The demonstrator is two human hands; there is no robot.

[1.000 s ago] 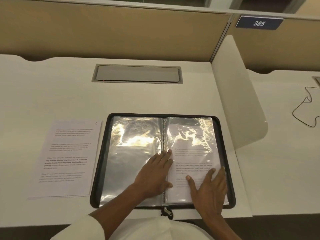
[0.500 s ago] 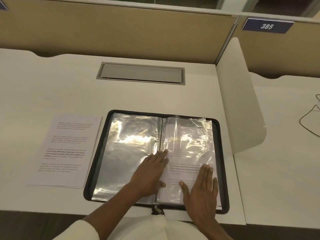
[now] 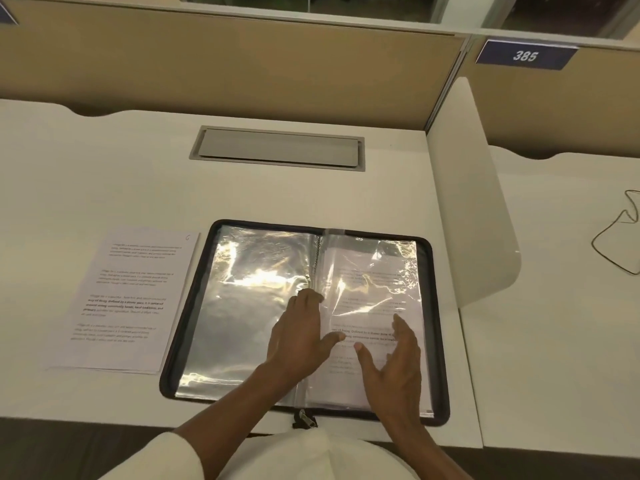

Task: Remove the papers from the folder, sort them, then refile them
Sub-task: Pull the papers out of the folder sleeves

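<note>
A black zip folder (image 3: pixel 188 313) lies open on the desk, its clear plastic sleeves shining. The left sleeve (image 3: pixel 249 306) looks empty. A printed paper (image 3: pixel 374 282) sits inside the right sleeve. My left hand (image 3: pixel 298 337) presses flat on the folder by the spine, fingers straight. My right hand (image 3: pixel 394 362) rests on the right sleeve over the paper, fingers straight and thumb spread. A stack of printed papers (image 3: pixel 128 299) lies on the desk just left of the folder.
A grey cable hatch (image 3: pixel 277 148) is set into the white desk (image 3: pixel 104 174) behind the folder. A white divider panel (image 3: pixel 474 202) stands at the right. A thin cable (image 3: pixel 616 233) lies on the neighbouring desk. Beige partition wall at the back.
My right hand has shifted on the right sleeve, and the plastic there now lifts and wrinkles more. The left hand stays by the spine. The view has tilted slightly.
</note>
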